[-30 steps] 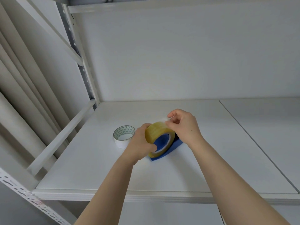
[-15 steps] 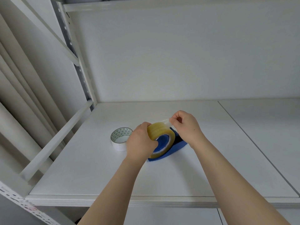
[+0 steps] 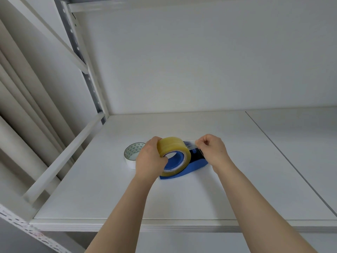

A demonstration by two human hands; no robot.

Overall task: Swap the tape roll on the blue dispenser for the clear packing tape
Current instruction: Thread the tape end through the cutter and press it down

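Our left hand has its grip clamped on the clear packing tape, fingers curled over the roll's far side and the thumb hooked into its core at the near side. Our right hand has its grip pinched together on the loose tape end, a short clear strip running from the top of the roll toward 3 o'clock.

The roll stands on edge, seated on the blue hub of the blue dispenser; its open side faces us. The dispenser's base shows below the roll and reaches out toward 3 o'clock, passing under our right hand, where a darker part of it sits. We cannot tell how the strip meets that end.

At 9 o'clock from the roll, just beyond our left hand, a white tape roll with a green triangle pattern inside its core lies flat. We cannot tell whether the hand touches it.

Everything rests on a white shelf, with a panel seam well off at 3 o'clock.
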